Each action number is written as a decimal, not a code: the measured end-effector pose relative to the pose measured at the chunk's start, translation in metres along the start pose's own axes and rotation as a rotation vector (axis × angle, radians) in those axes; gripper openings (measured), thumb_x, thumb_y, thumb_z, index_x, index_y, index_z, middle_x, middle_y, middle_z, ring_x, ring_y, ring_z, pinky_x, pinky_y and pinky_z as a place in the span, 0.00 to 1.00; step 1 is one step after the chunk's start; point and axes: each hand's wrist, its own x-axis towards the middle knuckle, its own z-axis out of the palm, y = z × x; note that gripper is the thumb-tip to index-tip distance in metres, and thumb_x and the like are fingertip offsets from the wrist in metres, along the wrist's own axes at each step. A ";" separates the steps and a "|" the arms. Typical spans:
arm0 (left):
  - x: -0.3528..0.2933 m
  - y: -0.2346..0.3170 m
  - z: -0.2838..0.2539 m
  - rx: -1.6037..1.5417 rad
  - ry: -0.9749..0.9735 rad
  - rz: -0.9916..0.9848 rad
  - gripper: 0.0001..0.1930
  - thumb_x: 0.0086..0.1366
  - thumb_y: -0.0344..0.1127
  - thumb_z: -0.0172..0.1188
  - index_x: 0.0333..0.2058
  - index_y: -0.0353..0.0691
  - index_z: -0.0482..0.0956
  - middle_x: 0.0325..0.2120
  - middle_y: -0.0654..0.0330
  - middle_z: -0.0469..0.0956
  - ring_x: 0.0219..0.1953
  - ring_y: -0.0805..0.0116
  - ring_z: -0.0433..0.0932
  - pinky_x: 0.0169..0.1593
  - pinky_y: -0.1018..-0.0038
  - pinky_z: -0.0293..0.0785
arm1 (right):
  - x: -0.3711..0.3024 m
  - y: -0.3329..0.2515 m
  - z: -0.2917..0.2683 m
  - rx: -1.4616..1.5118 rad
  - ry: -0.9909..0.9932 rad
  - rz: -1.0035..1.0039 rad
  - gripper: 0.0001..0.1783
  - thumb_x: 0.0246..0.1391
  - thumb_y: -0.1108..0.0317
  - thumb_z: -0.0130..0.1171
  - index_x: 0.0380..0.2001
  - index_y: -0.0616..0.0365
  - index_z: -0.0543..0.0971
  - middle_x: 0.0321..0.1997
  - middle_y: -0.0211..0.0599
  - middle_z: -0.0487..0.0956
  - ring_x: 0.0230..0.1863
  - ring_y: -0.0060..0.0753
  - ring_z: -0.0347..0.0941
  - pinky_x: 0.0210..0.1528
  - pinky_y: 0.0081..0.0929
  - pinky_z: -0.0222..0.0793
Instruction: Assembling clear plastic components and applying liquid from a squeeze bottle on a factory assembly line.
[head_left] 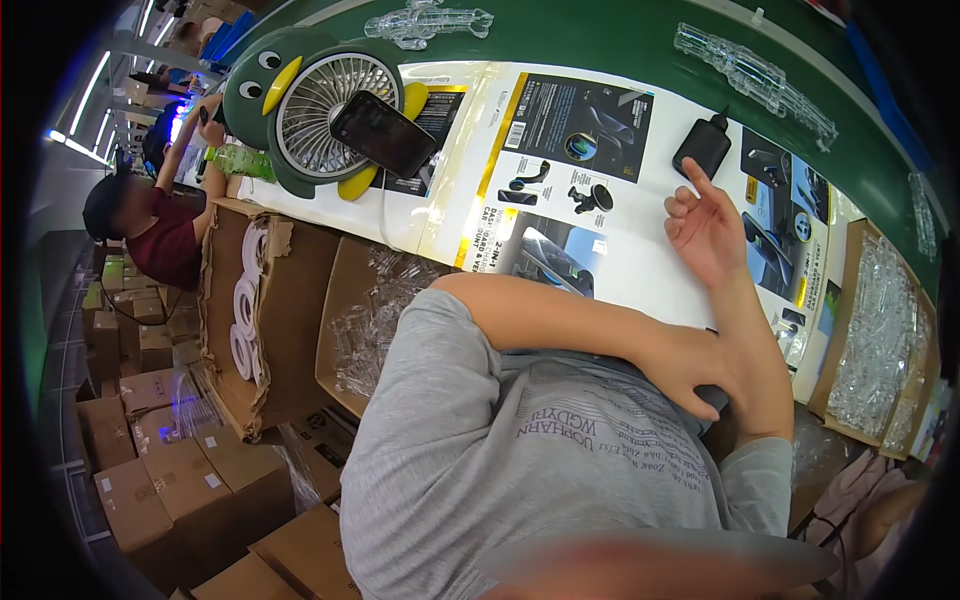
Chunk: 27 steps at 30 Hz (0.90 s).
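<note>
My right hand is raised over the printed packaging sheet, palm turned up. Its index finger is stretched out, the other fingers loosely bent, and nothing is in it. The fingertip is close to the lower edge of a black power-bank-like device with a short dark plug or cable at its top; whether they touch I cannot tell. Across my body, my left hand is wrapped over my right forearm, some of its fingers hidden behind it. A dark smartphone leans against a green penguin-shaped fan with a thin cable below.
Clear plastic assemblies lie along the green tabletop. Boxes of clear parts stand at the right and lower left. A carton holds white rolls. Stacked cartons and another person are at left.
</note>
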 end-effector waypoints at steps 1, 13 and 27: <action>0.000 0.006 -0.005 -0.484 -0.296 -0.228 0.17 0.53 0.34 0.56 0.43 0.38 0.75 0.42 0.56 0.77 0.45 0.63 0.75 0.48 0.68 0.69 | 0.001 -0.002 0.000 0.027 0.018 -0.024 0.20 0.58 0.65 0.44 0.54 0.51 0.67 0.30 0.32 0.76 0.32 0.24 0.67 0.33 0.19 0.67; 0.032 -0.055 0.007 0.813 0.374 0.408 0.23 0.53 0.50 0.56 0.44 0.42 0.73 0.40 0.57 0.74 0.37 0.62 0.73 0.48 0.61 0.65 | 0.004 0.003 -0.005 0.013 0.023 -0.003 0.20 0.59 0.65 0.43 0.54 0.50 0.67 0.30 0.31 0.76 0.32 0.25 0.66 0.34 0.19 0.65; 0.030 -0.066 0.009 0.787 0.360 0.326 0.27 0.52 0.57 0.55 0.40 0.40 0.74 0.30 0.64 0.72 0.31 0.68 0.71 0.38 0.71 0.65 | 0.005 0.006 -0.008 0.036 0.061 0.019 0.19 0.59 0.66 0.42 0.53 0.51 0.67 0.29 0.30 0.74 0.32 0.23 0.63 0.33 0.18 0.63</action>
